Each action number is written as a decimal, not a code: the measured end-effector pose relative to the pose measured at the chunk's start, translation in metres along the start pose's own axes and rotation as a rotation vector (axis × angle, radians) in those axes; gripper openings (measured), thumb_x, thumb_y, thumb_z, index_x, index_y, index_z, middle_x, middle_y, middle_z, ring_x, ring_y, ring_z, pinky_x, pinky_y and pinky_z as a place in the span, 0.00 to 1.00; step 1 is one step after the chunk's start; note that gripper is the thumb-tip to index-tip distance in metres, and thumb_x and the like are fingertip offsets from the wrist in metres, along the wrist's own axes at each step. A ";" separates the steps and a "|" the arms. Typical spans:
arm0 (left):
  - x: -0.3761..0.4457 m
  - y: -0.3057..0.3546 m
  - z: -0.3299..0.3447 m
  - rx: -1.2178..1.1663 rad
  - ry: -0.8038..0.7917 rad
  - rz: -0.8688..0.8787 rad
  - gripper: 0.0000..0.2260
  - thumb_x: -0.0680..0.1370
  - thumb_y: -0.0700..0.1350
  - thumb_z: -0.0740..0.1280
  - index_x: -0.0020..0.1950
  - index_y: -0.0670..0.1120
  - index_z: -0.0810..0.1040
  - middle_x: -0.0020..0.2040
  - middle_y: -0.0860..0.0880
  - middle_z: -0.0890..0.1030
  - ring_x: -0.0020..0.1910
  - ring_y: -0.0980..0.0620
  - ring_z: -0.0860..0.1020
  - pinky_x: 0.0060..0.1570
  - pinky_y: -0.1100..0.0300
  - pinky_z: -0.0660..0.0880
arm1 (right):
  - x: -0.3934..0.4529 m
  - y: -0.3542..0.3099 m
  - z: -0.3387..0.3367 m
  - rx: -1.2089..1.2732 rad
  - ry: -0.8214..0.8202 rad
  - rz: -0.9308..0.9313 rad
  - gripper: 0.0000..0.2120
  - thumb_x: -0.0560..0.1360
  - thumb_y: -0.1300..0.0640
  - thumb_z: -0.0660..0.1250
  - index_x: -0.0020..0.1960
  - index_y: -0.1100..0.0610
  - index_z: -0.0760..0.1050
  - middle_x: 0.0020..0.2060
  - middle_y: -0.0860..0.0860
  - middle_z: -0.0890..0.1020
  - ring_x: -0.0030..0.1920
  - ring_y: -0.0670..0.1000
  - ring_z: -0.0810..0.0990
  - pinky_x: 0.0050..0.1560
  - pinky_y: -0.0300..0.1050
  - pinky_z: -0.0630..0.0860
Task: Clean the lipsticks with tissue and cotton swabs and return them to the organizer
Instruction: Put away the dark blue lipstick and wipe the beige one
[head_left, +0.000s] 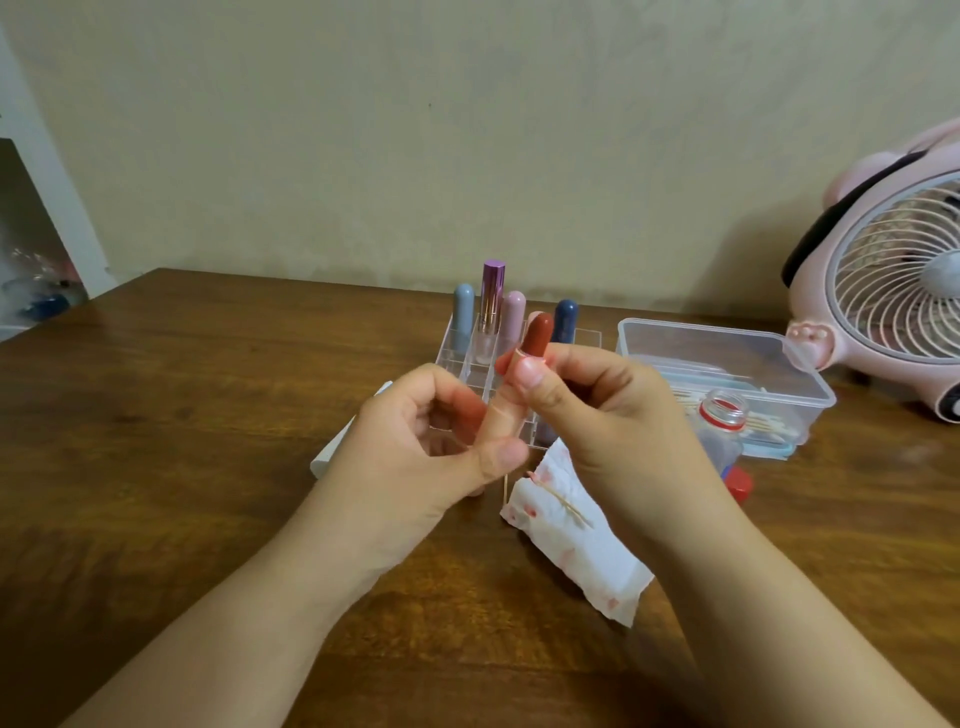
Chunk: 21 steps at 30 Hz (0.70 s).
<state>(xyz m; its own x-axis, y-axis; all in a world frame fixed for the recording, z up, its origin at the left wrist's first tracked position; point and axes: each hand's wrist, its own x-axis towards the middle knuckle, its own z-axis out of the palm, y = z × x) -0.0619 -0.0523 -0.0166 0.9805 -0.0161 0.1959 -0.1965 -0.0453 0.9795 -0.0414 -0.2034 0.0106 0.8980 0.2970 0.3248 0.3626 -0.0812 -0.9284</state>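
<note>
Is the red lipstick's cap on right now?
No, the lipstick is uncapped, its bare red tip sticking up above the fingers of the right hand and left hand that hold it.

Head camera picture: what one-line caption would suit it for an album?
Both hands hold an uncapped red lipstick above a tissue, before the clear organizer.

The tabletop (208, 415) is dark brown wood with visible grain and a soft sheen. The organizer (457, 358) is clear, glossy plastic. One lipstick cap (492, 296) in it looks like shiny purple metal; the rounded caps (462, 312) beside it are matt pastel plastic. The open lipstick (537, 335) shows a smooth, waxy brick-red bullet. The tissue (582, 551) is soft, crinkled white paper with pink print. The storage box (727, 364) is translucent plastic, and the fan (883, 291) is smooth pink plastic.
</note>
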 end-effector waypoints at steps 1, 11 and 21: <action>-0.001 0.000 0.000 0.006 -0.036 -0.010 0.16 0.62 0.54 0.74 0.46 0.51 0.80 0.44 0.48 0.83 0.49 0.50 0.81 0.48 0.54 0.79 | 0.000 0.000 0.000 -0.001 -0.001 0.001 0.14 0.69 0.46 0.65 0.46 0.54 0.82 0.40 0.51 0.85 0.44 0.46 0.82 0.46 0.32 0.76; 0.001 -0.003 0.001 0.033 -0.054 0.029 0.14 0.63 0.51 0.71 0.48 0.51 0.82 0.43 0.52 0.85 0.47 0.53 0.83 0.47 0.58 0.80 | 0.001 -0.001 -0.001 -0.030 -0.008 0.002 0.12 0.68 0.48 0.66 0.47 0.52 0.82 0.41 0.49 0.85 0.44 0.42 0.82 0.42 0.29 0.75; 0.002 -0.004 0.003 0.014 0.077 -0.136 0.10 0.71 0.42 0.72 0.51 0.48 0.81 0.41 0.52 0.86 0.43 0.57 0.83 0.43 0.64 0.73 | 0.011 0.010 -0.035 -1.055 -0.156 0.471 0.12 0.75 0.48 0.67 0.56 0.51 0.80 0.45 0.51 0.82 0.44 0.49 0.80 0.50 0.45 0.80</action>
<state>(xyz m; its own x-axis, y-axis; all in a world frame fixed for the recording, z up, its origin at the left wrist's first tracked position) -0.0589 -0.0552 -0.0203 0.9956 0.0674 0.0650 -0.0614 -0.0556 0.9966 -0.0190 -0.2338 0.0115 0.9852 0.1348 -0.1063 0.0949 -0.9437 -0.3168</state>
